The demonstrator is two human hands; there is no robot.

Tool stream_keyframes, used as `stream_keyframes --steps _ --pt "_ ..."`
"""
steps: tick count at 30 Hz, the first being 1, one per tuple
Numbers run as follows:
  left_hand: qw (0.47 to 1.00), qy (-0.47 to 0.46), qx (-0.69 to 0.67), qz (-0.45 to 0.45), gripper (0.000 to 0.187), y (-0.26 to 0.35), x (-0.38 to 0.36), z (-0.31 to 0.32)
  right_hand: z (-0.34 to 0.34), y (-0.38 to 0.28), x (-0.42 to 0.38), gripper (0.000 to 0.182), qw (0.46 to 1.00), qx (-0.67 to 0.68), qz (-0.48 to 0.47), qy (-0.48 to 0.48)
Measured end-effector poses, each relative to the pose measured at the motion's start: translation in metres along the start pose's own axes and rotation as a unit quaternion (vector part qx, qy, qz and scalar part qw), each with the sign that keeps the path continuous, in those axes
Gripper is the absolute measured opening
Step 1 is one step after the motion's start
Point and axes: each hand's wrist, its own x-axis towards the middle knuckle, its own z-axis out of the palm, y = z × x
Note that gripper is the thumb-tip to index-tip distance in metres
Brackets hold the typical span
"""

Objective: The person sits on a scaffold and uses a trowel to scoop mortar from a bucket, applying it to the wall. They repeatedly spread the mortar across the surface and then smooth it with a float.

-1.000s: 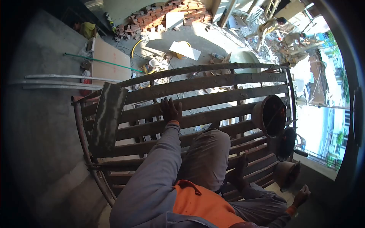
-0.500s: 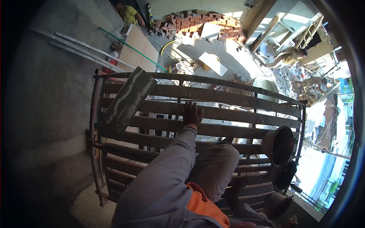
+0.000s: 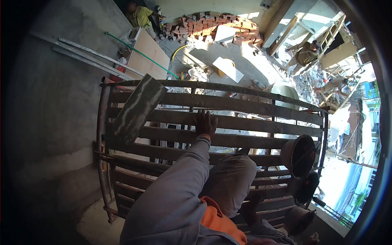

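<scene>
My left hand [image 3: 205, 123] lies on the slats of a scaffold platform [image 3: 241, 141], its fingers spread and nothing held. A long grey, mortar-smeared board [image 3: 139, 108] rests slanted across the slats to its left. My bent knee [image 3: 232, 175] is just below the hand. Over on the right side of the platform stand a dark round bucket [image 3: 301, 156], a second dark container [image 3: 306, 188] and a third one [image 3: 299, 219] lower down. My right hand cannot be made out.
Below are a brick pile [image 3: 216, 26], a yellow-rimmed bucket [image 3: 224, 72], a pale panel [image 3: 147, 53] and a green pole [image 3: 141, 54]. One person [image 3: 141, 17] is at the upper left; others [image 3: 306, 55] work among rubble at right. A grey wall [image 3: 53, 122] borders the left.
My left hand stays on the slats with only a slight shift of its fingers. The person at upper left has reached an arm out, and the person at upper right has changed posture.
</scene>
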Motion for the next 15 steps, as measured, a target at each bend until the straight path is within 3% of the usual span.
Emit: stream_keyframes --steps 1,4,7,15 --pt "1.000 0.006 0.000 0.002 0.057 0.000 -0.001 0.001 0.002 0.002 -0.001 0.019 1.000 0.002 0.000 0.007" --pt "1.000 0.012 0.006 0.003 0.056 0.001 0.000 0.001 -0.014 -0.014 -0.004 0.018 0.987 0.096 0.118 0.048" --pt "1.000 -0.006 0.005 -0.007 0.059 0.001 0.001 0.000 -0.011 -0.013 -0.005 0.019 0.988 0.093 0.111 0.055" --pt "1.000 0.010 0.006 0.004 0.056 0.000 -0.001 0.003 0.004 0.005 0.000 0.033 0.970 0.140 0.189 -0.062"
